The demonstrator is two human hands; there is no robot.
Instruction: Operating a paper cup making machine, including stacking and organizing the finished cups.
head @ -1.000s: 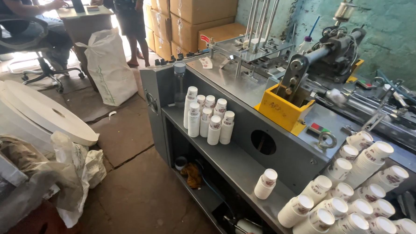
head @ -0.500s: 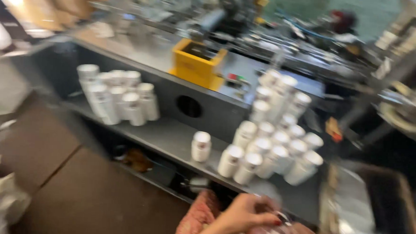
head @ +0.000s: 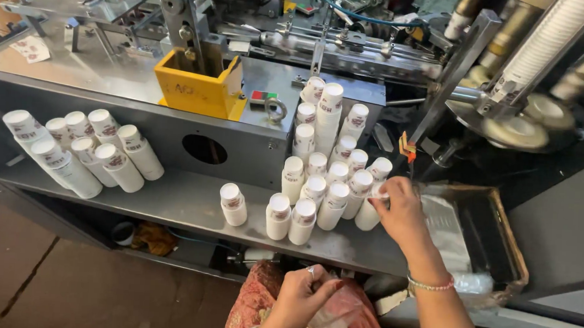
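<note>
My right hand (head: 400, 211) reaches out to the grey metal shelf (head: 185, 208) and closes its fingers on the rightmost stack of white paper cups (head: 371, 210) in a tight cluster of cup stacks (head: 324, 178). My left hand (head: 302, 296) is low in front of me, gripping a clear plastic bag (head: 338, 313) over red patterned cloth. A single short cup stack (head: 232, 204) stands alone left of the cluster.
A second group of leaning cup stacks (head: 82, 151) sits at the shelf's left. Above is a grey machine deck with a yellow box (head: 200, 84) and a long cup column (head: 547, 44) at the top right. A dark bin (head: 479, 238) lined with plastic is right of my arm.
The view swung right and down from the workshop floor to the shelf. My hands came into sight; the right one rose from near the bag to the cup cluster.
</note>
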